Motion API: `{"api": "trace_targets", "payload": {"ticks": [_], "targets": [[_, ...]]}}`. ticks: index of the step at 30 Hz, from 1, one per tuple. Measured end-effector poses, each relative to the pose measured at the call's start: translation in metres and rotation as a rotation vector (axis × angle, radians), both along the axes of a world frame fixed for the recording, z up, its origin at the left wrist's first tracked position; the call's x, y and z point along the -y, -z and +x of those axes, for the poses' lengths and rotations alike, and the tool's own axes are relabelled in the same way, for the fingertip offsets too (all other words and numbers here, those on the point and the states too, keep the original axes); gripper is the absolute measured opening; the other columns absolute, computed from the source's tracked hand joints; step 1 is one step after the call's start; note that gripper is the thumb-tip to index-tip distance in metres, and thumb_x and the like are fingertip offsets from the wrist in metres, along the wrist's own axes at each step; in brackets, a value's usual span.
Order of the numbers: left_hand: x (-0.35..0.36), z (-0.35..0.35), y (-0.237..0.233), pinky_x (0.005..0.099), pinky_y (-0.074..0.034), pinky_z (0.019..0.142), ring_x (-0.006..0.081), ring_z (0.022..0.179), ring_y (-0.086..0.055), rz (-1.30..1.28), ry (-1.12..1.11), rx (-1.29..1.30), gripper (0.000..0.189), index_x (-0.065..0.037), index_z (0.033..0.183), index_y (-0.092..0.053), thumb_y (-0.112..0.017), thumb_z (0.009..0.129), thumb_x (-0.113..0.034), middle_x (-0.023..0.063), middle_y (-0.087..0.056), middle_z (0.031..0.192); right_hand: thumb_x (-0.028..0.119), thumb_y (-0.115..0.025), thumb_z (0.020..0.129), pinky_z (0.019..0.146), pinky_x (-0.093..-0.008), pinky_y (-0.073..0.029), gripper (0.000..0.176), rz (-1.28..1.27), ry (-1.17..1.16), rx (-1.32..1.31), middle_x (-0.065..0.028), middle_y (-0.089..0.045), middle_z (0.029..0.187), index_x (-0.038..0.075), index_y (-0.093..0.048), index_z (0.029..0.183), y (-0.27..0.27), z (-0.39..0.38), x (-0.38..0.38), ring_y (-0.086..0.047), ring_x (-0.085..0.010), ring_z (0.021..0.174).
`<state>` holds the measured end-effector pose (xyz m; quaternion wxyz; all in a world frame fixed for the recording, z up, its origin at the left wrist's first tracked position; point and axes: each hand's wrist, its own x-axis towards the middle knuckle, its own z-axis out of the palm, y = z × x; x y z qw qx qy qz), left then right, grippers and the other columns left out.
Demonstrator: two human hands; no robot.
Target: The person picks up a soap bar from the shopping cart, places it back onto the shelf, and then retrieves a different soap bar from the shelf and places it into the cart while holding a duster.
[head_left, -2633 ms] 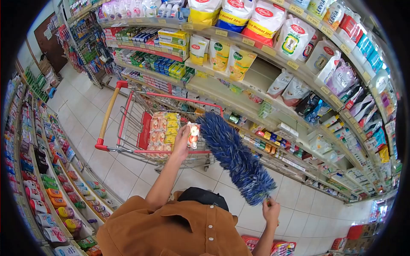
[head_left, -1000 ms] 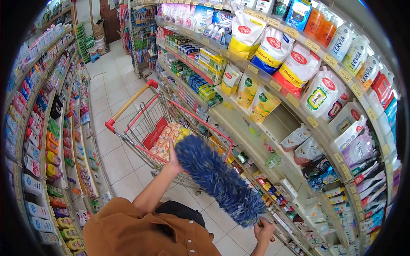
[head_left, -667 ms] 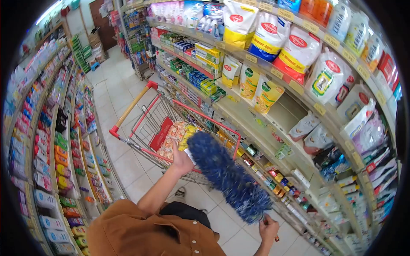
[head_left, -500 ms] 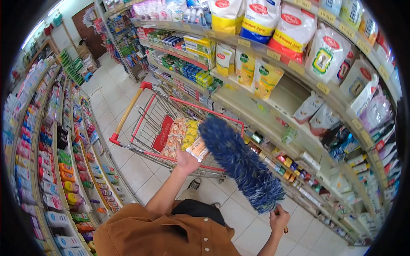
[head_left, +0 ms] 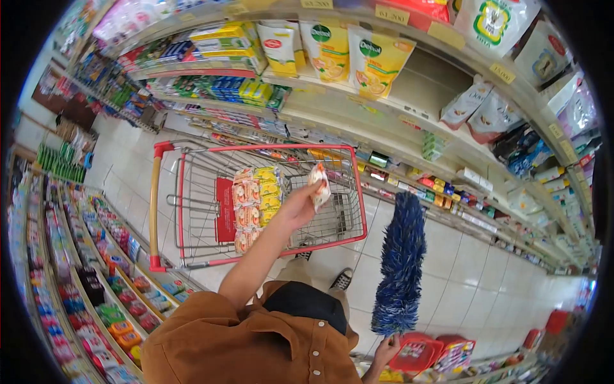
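My left hand [head_left: 300,205] is closed around a small white-and-orange soft packet [head_left: 320,187], held over the right part of the shopping cart [head_left: 268,146]. Beside that hand, in the cart, lie stacked packs with orange-and-white wrappers [head_left: 245,214] and yellow-wrapped packs [head_left: 270,189]. Low on the right, my right hand [head_left: 387,349] grips the lower end of a fluffy blue duster [head_left: 400,262]. The duster stands nearly upright in view, apart from the cart; its handle is mostly hidden in my fingers.
Stocked shelves run along the far side, with yellow refill pouches [head_left: 380,64] above and a partly bare shelf board [head_left: 332,115]. Another product shelf [head_left: 96,281] curves along the left. Red baskets [head_left: 416,352] sit at the lower right on the tiled floor [head_left: 448,281].
The duster has swung from a slant over the cart's edge to nearly upright, clear of it. My left hand has moved right with the packet, now pinched in the fingers. The view has turned right.
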<state>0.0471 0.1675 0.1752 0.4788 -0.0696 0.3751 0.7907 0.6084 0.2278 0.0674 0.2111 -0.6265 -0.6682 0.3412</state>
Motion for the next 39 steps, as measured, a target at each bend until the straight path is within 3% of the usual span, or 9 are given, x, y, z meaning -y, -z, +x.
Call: {"api": "trace_targets", "payload": {"ticks": [6, 7, 10, 11, 14, 22, 23, 26, 39], "targets": [[-0.076, -0.142, 0.020, 0.0316, -0.048, 0.094, 0.0171, 0.101, -0.062, -0.067, 0.219, -0.369, 0.040, -0.001, 0.133, -0.045, -0.053, 0.095, -0.014, 0.0098, -0.061, 0.118, 0.016, -0.062, 0.091, 0.043, -0.0241, -0.029, 0.024, -0.476, 0.473, -0.121, 0.0034, -0.043, 0.064, -0.005, -0.059, 0.103, -0.007, -0.042, 0.119, -0.036, -0.0060, 0.054], [-0.089, -0.167, 0.031, 0.0309, -0.049, 0.090, 0.0161, 0.100, -0.062, -0.164, 0.220, -0.530, 0.037, 0.000, 0.126, -0.051, -0.058, 0.093, -0.014, 0.0094, -0.063, 0.114, 0.017, -0.062, 0.091, 0.042, -0.0249, -0.026, 0.019, -0.318, 0.456, -0.113, 0.0062, -0.039, 0.059, -0.001, -0.061, 0.094, 0.038, -0.012, 0.155, -0.032, -0.0052, 0.050], [-0.124, -0.240, 0.049, 0.0293, -0.049, 0.083, 0.0134, 0.098, -0.062, -0.554, 0.420, -1.173, 0.035, 0.000, 0.113, -0.062, -0.069, 0.085, -0.020, 0.0103, -0.067, 0.106, 0.018, -0.062, 0.092, 0.041, -0.0258, -0.023, 0.019, -0.420, 0.395, -0.019, 0.0065, -0.037, 0.057, 0.000, -0.060, 0.085, 0.028, -0.024, 0.202, -0.031, -0.0048, 0.049], [-0.134, -0.256, 0.054, 0.0310, -0.049, 0.084, 0.0155, 0.097, -0.063, -0.575, 0.359, -1.354, 0.037, -0.001, 0.111, -0.064, -0.071, 0.082, -0.024, 0.0108, -0.068, 0.106, 0.018, -0.062, 0.092, 0.041, -0.0256, -0.022, 0.020, -0.437, 0.572, -0.114, 0.0059, -0.036, 0.056, 0.001, -0.058, 0.082, 0.028, -0.037, 0.218, -0.031, -0.0048, 0.048], [-0.165, -0.311, 0.074, 0.0312, -0.050, 0.078, 0.0161, 0.086, -0.065, -1.016, 0.332, -1.934, 0.040, -0.007, 0.111, -0.066, -0.072, 0.080, -0.031, 0.0056, -0.070, 0.098, 0.012, -0.065, 0.089, 0.043, -0.0281, -0.028, 0.021, -0.561, 0.509, 0.167, 0.0028, -0.040, 0.057, -0.008, -0.059, 0.091, 0.043, -0.021, 0.263, -0.035, -0.0076, 0.050], [-0.179, -0.426, 0.116, 0.0367, -0.048, 0.080, 0.0202, 0.087, -0.063, -0.719, 0.430, -1.857, 0.042, -0.012, 0.106, -0.067, -0.064, 0.083, -0.047, 0.0052, -0.068, 0.100, 0.021, -0.057, 0.095, 0.046, -0.0265, -0.027, 0.031, -0.571, 0.398, 0.184, 0.0019, -0.049, 0.059, -0.005, -0.062, 0.079, 0.032, -0.051, 0.313, -0.036, -0.0056, 0.053], [-0.178, -0.425, 0.112, 0.0370, -0.047, 0.080, 0.0207, 0.088, -0.062, -0.727, 0.429, -1.880, 0.043, -0.012, 0.107, -0.066, -0.064, 0.084, -0.047, 0.0055, -0.067, 0.101, 0.020, -0.062, 0.092, 0.050, -0.0321, -0.037, 0.029, -0.666, 0.450, 0.268, -0.0083, -0.054, 0.061, -0.007, -0.061, 0.081, 0.036, -0.046, 0.320, -0.045, -0.0123, 0.054], [-0.178, -0.418, 0.103, 0.0379, -0.046, 0.083, 0.0222, 0.092, -0.060, -0.766, 0.403, -1.998, 0.043, -0.012, 0.110, -0.063, -0.064, 0.084, -0.046, 0.0064, -0.064, 0.106, 0.021, -0.062, 0.091, 0.052, -0.0325, -0.038, 0.029, -0.621, 0.404, 0.358, -0.0120, -0.056, 0.063, -0.007, -0.061, 0.082, 0.045, -0.042, 0.329, -0.047, -0.0137, 0.057], [-0.190, -0.397, 0.100, 0.0417, -0.041, 0.093, 0.0287, 0.108, -0.052, -0.939, 0.112, -2.441, 0.050, -0.013, 0.124, -0.051, -0.063, 0.085, -0.043, 0.0104, -0.051, 0.124, 0.019, -0.061, 0.092, 0.043, -0.0261, -0.025, 0.025, -0.687, 0.547, 0.103, 0.0040, -0.041, 0.056, 0.000, -0.057, 0.076, 0.032, -0.087, 0.271, -0.032, -0.0053, 0.049]]}}
